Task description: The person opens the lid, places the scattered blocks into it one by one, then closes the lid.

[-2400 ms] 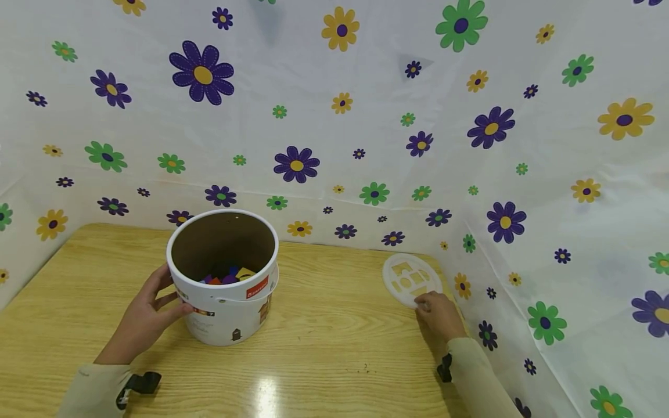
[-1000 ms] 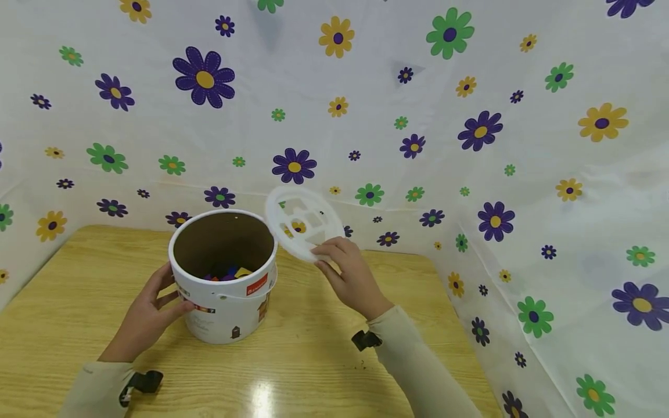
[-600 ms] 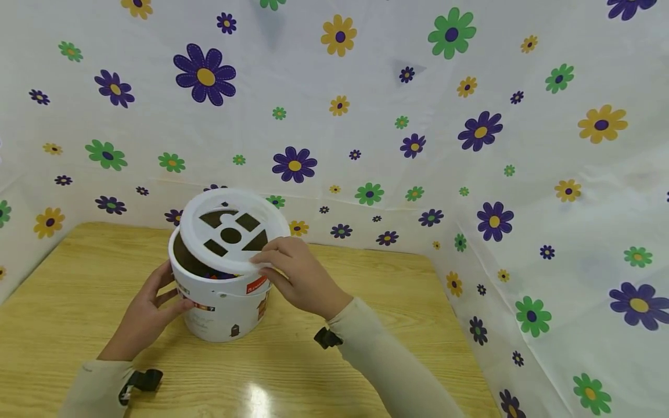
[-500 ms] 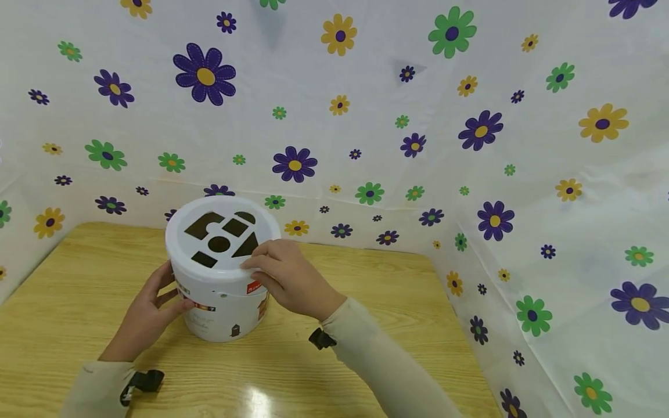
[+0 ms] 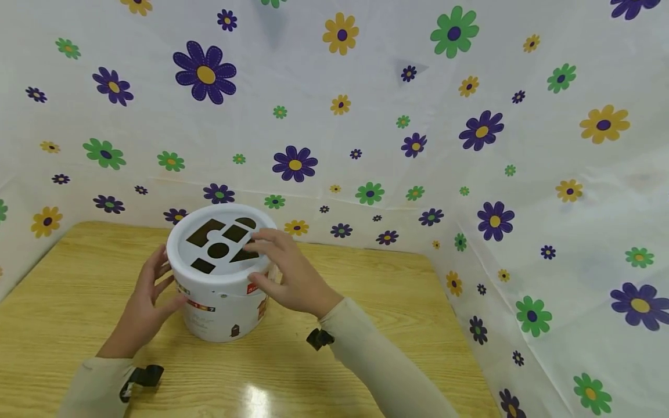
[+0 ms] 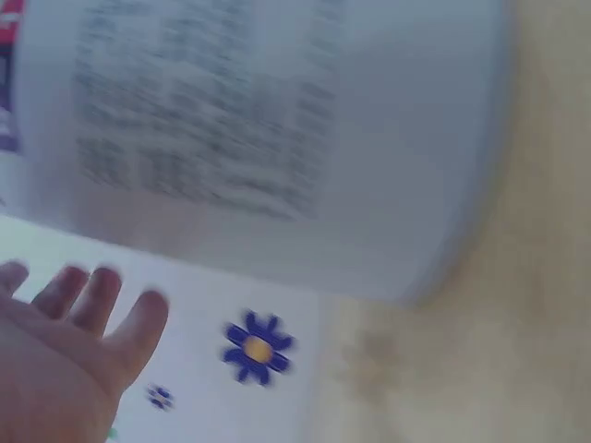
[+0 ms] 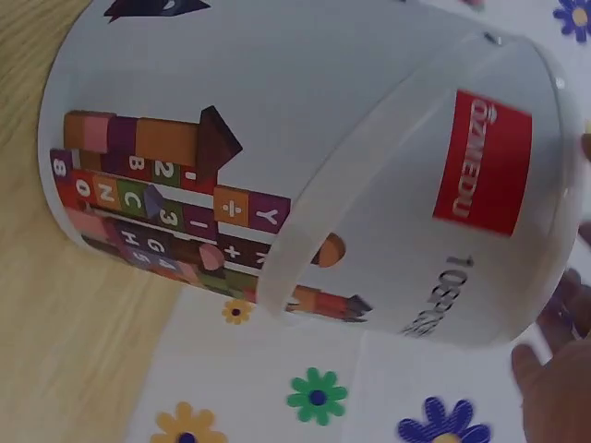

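A white bucket [image 5: 222, 319] with printed pictures stands upright on the table, its white lid [image 5: 230, 271] lying level across the top. Several dark shaped holes pierce the lid, among them a circle, a square and a triangle. My left hand [image 5: 140, 310] is at the bucket's left side with spread fingers; the left wrist view shows that hand [image 6: 55, 369] apart from the wall. Over the lid's right edge, my right hand [image 5: 298, 278] reaches with loosely bent fingers above the triangular hole and its thumb by the rim. The coloured pieces inside are hidden.
The wooden table [image 5: 376, 325] extends right and forward of the bucket. A white flowered cloth [image 5: 313, 69] rises along its back and right side. A white carrying handle [image 7: 369, 157] hangs against the bucket's wall. Black straps circle both wrists.
My right hand has brought the lid from the table's right side onto the bucket, covering its opening, and its fingers have spread there. My left hand has loosened from the bucket's side.
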Demonstrator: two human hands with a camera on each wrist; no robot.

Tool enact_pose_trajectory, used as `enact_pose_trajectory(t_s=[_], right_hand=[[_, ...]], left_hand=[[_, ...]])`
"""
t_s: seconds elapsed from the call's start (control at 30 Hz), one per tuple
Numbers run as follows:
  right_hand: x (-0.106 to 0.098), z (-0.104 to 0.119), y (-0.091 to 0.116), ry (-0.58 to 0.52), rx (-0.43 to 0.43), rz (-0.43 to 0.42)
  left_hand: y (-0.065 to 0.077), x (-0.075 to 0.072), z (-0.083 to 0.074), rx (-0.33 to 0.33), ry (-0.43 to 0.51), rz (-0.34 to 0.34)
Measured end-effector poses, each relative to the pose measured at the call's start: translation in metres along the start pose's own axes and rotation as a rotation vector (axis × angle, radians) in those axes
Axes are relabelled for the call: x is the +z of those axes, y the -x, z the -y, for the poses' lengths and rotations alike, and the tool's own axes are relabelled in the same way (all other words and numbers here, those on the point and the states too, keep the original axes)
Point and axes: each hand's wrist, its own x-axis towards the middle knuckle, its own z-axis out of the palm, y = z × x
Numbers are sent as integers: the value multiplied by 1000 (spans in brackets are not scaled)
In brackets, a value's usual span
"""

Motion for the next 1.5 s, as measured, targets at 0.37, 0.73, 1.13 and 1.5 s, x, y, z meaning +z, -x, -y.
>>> enact_pose_trajectory(t_s=[0.37,0.73,1.13,1.5], right_hand=[[4,-29,0,-395,301,-33],[16,-38,6,-284,230,-18],[38,-46,11,-499,308,-105],[52,-62,26,-640,342,-145]], left_hand=[[-29,15,-51,13,50,-46],[-28,15,-49,-5,-4,-71],[-26,9,-40,5,46,-43],[-4,-1,-12,-35,47,-24]])
